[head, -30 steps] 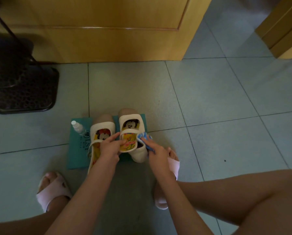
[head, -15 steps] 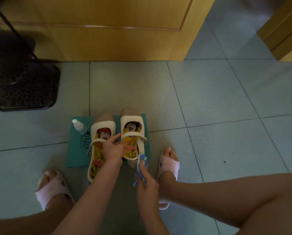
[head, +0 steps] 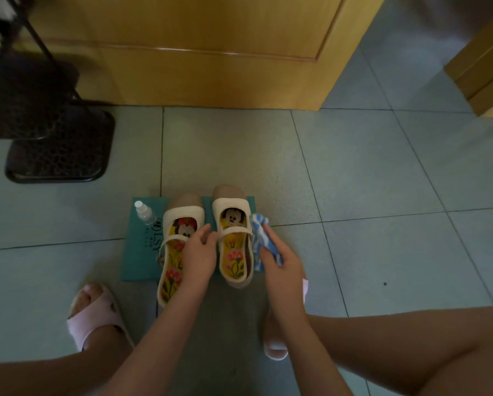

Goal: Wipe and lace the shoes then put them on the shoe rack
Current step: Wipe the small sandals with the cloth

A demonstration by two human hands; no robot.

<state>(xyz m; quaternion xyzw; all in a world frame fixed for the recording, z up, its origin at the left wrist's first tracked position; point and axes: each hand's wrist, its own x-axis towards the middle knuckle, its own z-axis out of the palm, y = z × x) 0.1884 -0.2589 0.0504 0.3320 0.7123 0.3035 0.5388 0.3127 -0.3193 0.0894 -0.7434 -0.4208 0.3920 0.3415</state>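
My right hand (head: 279, 270) pinches a bunched blue-and-white striped cloth (head: 260, 232) in curled fingers, pressing it against the outer side of the cream strapped shoe with a yellow flowered insole (head: 233, 241). That shoe stands on the right half of the teal rectangular mat (head: 142, 252), its long axis pointing away from me. My left hand (head: 199, 252), fingers loosely spread, reaches its strap, possibly touching it. The twin shoe (head: 176, 224) stands mid-mat, heel overhanging the near edge.
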